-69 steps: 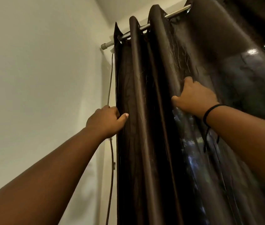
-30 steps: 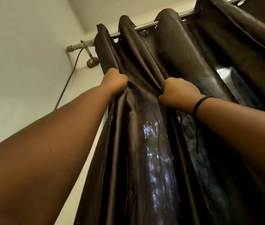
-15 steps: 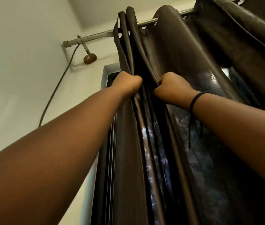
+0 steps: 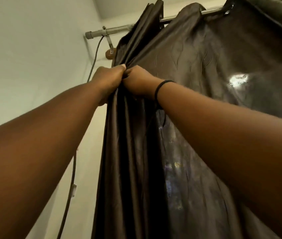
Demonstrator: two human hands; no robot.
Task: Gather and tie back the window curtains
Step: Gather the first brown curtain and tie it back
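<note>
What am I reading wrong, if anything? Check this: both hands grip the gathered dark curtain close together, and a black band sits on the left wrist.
One thing is wrong: the black band sits on the right wrist, as the head view shows. The rest holds: left hand and right hand grip the gathered dark curtain close together.

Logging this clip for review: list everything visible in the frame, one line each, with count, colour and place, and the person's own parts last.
curtain: one, dark brown and glossy, hanging from the rod, left folds bunched together
rod: one, grey metal, along the top, its left end bare
bracket: one, metal arm on a round brown mount, on the wall under the rod's left end
cable: one, grey, running down the wall left of the curtain
wall: pale, on the left
wristband: one, black, on the right wrist
left hand: gripping the bunched folds
right hand: gripping the folds, touching the left hand
</note>
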